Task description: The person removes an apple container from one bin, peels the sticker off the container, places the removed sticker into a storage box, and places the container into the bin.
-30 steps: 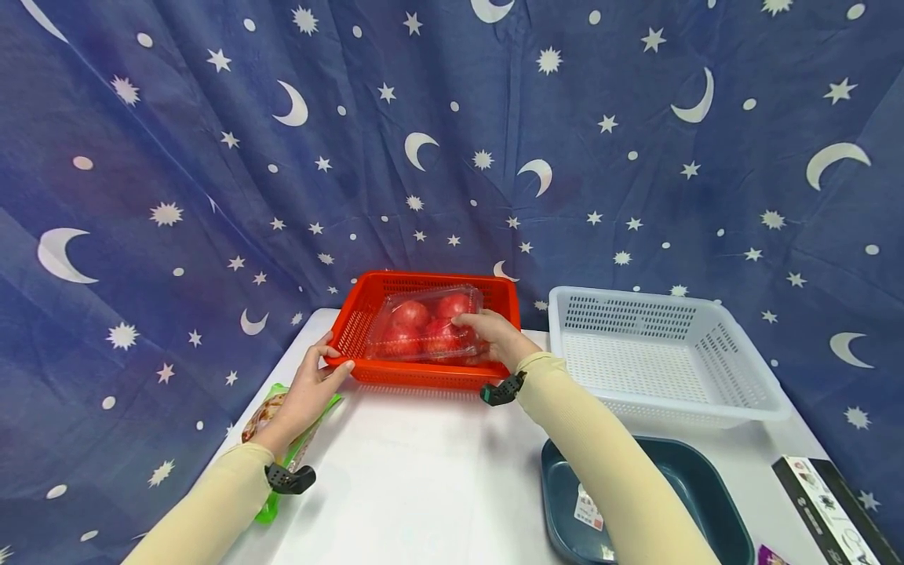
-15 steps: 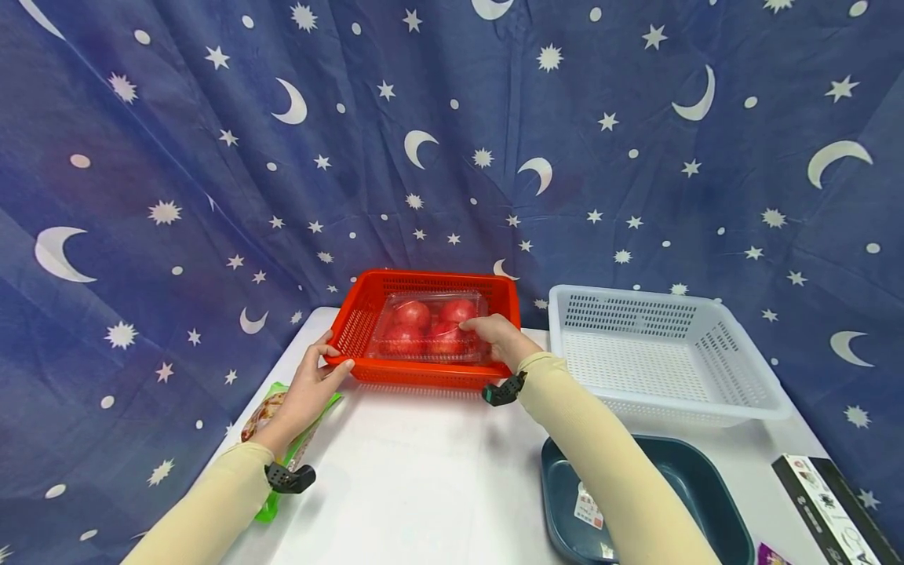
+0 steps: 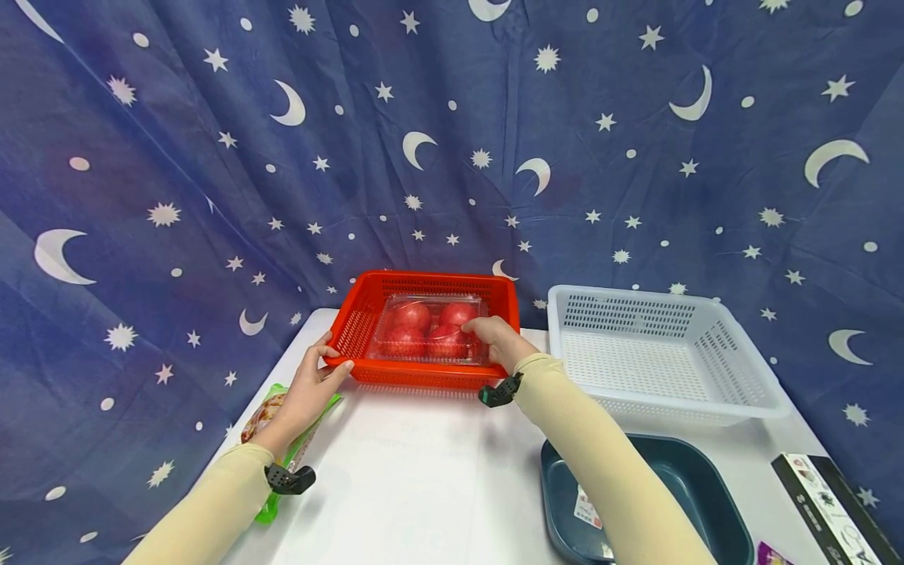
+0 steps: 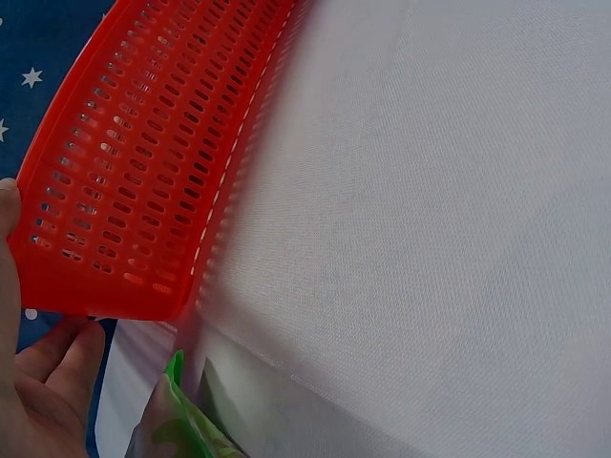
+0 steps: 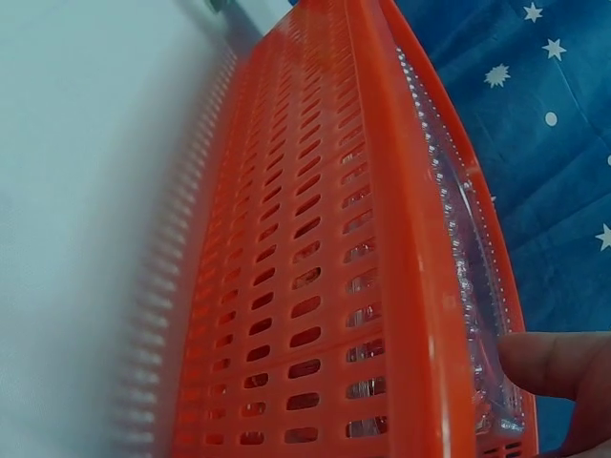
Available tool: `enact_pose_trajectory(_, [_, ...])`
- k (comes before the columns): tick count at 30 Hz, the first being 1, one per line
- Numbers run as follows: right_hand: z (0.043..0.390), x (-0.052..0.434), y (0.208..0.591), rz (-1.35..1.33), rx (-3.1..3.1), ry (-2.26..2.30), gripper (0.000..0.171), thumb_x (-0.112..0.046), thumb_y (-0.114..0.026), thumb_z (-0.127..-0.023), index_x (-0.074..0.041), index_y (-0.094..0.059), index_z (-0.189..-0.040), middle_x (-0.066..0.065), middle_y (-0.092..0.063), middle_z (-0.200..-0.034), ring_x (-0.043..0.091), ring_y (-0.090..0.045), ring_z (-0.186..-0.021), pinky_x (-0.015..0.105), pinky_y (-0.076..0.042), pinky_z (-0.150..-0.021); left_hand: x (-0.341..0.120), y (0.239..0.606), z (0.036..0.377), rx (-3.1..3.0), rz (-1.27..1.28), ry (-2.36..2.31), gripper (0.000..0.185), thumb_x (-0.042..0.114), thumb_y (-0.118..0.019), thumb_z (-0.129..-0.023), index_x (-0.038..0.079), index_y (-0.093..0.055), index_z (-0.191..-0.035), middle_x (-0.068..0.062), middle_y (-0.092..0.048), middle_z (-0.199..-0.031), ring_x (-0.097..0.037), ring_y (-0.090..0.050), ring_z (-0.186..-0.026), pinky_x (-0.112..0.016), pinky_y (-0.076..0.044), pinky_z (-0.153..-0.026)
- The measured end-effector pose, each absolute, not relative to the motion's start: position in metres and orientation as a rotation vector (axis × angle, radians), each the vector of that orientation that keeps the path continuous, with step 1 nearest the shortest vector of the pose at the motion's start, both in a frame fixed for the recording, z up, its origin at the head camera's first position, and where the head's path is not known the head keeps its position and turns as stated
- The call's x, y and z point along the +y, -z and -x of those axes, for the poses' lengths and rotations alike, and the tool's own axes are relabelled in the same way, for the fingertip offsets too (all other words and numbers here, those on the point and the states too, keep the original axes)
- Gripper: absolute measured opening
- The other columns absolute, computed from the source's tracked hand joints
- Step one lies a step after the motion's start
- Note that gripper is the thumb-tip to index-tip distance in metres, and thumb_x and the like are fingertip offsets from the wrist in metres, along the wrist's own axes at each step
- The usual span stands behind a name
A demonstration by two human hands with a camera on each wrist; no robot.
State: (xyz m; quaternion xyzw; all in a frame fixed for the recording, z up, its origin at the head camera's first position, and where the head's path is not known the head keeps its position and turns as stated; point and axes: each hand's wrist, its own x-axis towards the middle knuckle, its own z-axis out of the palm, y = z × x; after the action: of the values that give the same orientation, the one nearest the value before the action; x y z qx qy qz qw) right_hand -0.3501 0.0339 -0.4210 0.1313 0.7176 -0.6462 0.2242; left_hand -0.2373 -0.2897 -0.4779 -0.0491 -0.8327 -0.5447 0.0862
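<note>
A red perforated basket (image 3: 417, 374) stands at the back of the white table. Inside it lies a clear plastic box (image 3: 432, 351) of round red fruit (image 3: 412, 315), nearly level. My left hand (image 3: 307, 396) grips the basket's front left corner, thumb on the near rim and fingers round the side. At the right end of the box, my right hand (image 3: 498, 343) holds it, thumb over the lid edge; its other fingers are mostly hidden. In the right wrist view the thumb (image 5: 549, 363) overlaps the box edge just inside the basket rim.
To the right stands a white perforated basket (image 3: 664, 408). A dark teal tray (image 3: 695, 479) with a label lies partly under my right forearm. A black and white box (image 3: 822, 506) is at far right. A green-edged packet (image 3: 267, 510) lies beneath my left wrist.
The clear fruit box has gone from tilted to nearly level inside the red basket, my right hand moving slightly with it. My left hand has stayed at the basket corner.
</note>
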Motion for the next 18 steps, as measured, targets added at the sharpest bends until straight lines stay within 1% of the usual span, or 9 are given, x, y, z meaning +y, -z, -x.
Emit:
enact_pose_trajectory(5, [0.351,0.034,0.422,-0.348,1.965,1.780,0.045,-0.018,-0.064,-0.096,0.001,-0.052,-0.136,0.016,-0.056,-0.126,0.033,-0.053,-0.115,0.049,-0.047,-0.104,-0.290,0.478,0.237,-2.493,0.144,1.612,0.044,0.026,-0.064,-0.103,-0.002,-0.038,-0.124,-0.012,-0.013,-0.169,-0.044,-0.059,-0.122,-0.017,-0.053,-0.086])
enact_pose_trajectory(9, [0.350,0.034,0.415,-0.333,2.013,1.755,0.041,-0.018,-0.063,-0.096,-0.001,-0.054,-0.133,0.015,-0.058,-0.125,0.033,-0.055,-0.114,0.049,-0.048,-0.103,-0.290,0.478,0.237,-2.500,0.144,1.597,0.044,0.026,-0.064,-0.103,-0.002,-0.038,-0.125,-0.013,-0.013,-0.169,-0.044,-0.059,-0.122,-0.016,-0.052,-0.086])
enact_pose_trajectory(11, [0.349,0.033,0.408,-0.318,2.060,1.730,0.042,-0.019,-0.063,-0.096,-0.002,-0.054,-0.133,0.015,-0.057,-0.128,0.033,-0.053,-0.116,0.050,-0.046,-0.104,-0.290,0.478,0.236,-2.498,0.145,1.597,0.044,0.026,-0.065,-0.103,-0.002,-0.038,-0.125,-0.013,-0.013,-0.169,-0.044,-0.059,-0.122,-0.016,-0.052,-0.086])
enact_pose_trajectory(15, [0.346,0.035,0.394,-0.250,2.101,1.712,0.046,-0.020,-0.063,-0.096,-0.001,-0.052,-0.136,0.018,-0.052,-0.139,0.035,-0.048,-0.126,0.051,-0.043,-0.109,-0.290,0.478,0.236,-2.494,0.152,1.598,0.043,0.025,-0.065,-0.103,-0.001,-0.038,-0.124,-0.013,-0.013,-0.169,-0.044,-0.059,-0.123,-0.017,-0.052,-0.087])
enact_pose_trajectory(18, [0.346,0.036,0.388,-0.198,2.084,1.731,0.042,-0.019,-0.062,-0.097,-0.001,-0.054,-0.134,0.019,-0.051,-0.141,0.037,-0.049,-0.128,0.051,-0.043,-0.109,-0.290,0.478,0.236,-2.486,0.162,1.600,0.043,0.024,-0.065,-0.102,-0.001,-0.037,-0.123,-0.014,-0.013,-0.169,-0.045,-0.058,-0.124,-0.016,-0.052,-0.086])
